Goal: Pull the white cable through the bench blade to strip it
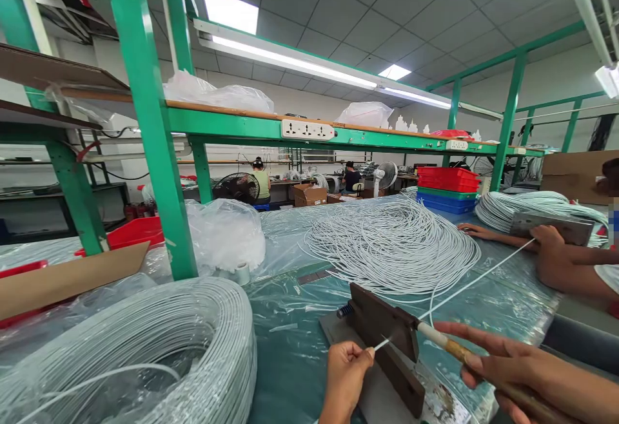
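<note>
My left hand [344, 372] pinches white cable end [382, 345] at cutter blade [387, 330], low centre on bench. Right hand [527, 375] grips lever handle [464, 352]. I judge: keep cable taut, fingertips clear of blade, press lever evenly. Cable coil [145, 353] just left.

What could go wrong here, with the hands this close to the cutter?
1. The left hand pinches the white wire right at the cutter; its fingers could get nipped.
2. The right hand rests on the lever handle; a slip might drop it early.
3. The loose wire pile feeds the cutter and may snag or tangle.
</note>
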Motion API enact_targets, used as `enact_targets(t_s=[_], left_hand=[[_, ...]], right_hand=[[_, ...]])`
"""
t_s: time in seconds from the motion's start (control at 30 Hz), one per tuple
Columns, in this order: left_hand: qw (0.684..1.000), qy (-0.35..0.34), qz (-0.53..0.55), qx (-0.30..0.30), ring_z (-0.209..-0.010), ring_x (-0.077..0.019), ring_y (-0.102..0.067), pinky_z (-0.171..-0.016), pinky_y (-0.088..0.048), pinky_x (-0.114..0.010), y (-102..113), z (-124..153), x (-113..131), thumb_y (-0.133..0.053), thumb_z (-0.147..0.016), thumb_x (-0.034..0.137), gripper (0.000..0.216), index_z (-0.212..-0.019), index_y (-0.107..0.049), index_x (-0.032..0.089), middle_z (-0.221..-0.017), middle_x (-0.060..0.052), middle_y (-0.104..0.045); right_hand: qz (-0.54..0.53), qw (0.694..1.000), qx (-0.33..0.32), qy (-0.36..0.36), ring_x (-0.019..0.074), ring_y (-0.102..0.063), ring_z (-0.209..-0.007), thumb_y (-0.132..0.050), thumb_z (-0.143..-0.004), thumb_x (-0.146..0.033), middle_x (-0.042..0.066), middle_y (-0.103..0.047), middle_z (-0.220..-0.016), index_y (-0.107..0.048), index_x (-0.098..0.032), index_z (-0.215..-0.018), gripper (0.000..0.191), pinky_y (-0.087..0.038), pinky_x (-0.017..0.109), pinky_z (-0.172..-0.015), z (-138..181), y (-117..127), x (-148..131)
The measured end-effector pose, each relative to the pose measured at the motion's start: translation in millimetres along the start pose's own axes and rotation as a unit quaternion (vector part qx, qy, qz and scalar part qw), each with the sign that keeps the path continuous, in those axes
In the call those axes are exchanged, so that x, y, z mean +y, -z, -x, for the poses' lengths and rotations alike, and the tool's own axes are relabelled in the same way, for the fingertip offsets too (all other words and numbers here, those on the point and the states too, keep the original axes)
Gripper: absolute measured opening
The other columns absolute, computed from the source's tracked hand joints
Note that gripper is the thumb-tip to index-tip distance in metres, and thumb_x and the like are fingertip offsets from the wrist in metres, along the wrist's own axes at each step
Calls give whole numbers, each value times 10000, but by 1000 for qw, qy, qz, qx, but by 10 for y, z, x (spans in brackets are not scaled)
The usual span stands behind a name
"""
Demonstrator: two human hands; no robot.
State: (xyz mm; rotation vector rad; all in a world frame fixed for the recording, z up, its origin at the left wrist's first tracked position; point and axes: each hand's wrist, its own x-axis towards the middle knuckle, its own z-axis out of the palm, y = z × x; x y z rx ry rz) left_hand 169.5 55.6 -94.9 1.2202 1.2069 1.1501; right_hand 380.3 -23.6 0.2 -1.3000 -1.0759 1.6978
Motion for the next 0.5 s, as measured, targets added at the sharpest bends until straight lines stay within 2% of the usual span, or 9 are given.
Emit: enact_targets(t_s=[0.03,0.1,0.17,0.23,0.37,0.43,0.5], left_hand=[[1000,3,0,-1,-434,-70,-217,-477,-136,-234,0,3,6,-571,-452,471,325,-378,-408,201,-373,69,-298],[1000,6,1,-1,-432,-70,-217,-476,-135,-233,1,9,18,-571,-445,468,322,-375,-402,203,-371,71,-294],[1000,11,-1,-3,-430,-69,-211,-475,-132,-234,4,15,28,-564,-443,455,304,-374,-412,202,-371,75,-283],[1000,17,-3,-6,-428,-70,-209,-477,-131,-235,8,18,37,-558,-443,447,289,-376,-425,199,-373,75,-280],[1000,18,2,-11,-448,-79,-259,-493,-159,-231,10,19,62,-562,-445,455,291,-388,-463,187,-399,47,-372],[1000,21,6,-13,-450,-79,-265,-499,-168,-228,10,15,70,-576,-437,455,296,-375,-462,188,-395,46,-382],[1000,26,12,-14,-435,-72,-248,-493,-161,-225,16,3,62,-595,-424,461,311,-359,-453,191,-373,56,-357]], right_hand=[[6,1000,2,-11,92,-511,-356,-683,-644,-383,41,-603,-755,-347,-261,-1212,671,-394,166,-308,-1,-1,23],[30,999,2,-37,68,-425,-291,-656,-653,-401,-1,-553,-593,-427,-212,-1108,543,-295,152,-256,-10,4,76],[76,996,5,-51,45,-303,-250,-628,-648,-380,-70,-395,-409,-494,-180,-959,393,-172,143,-249,-22,10,131],[130,990,25,-40,30,-239,-273,-616,-612,-334,-92,-315,-375,-516,-177,-881,327,-116,140,-287,-28,10,180],[152,986,62,20,20,-210,-346,-595,-563,-294,-74,-344,-449,-558,-175,-843,306,-134,148,-334,-28,27,247],[150,985,79,31,37,-245,-345,-580,-576,-300,-64,-362,-457,-580,-183,-842,291,-203,161,-333,-33,55,294],[169,979,98,56,81,-366,-366,-563,-593,-309,-32,-459,-497,-606,-203,-842,274,-316,193,-358,-42,83,383]])
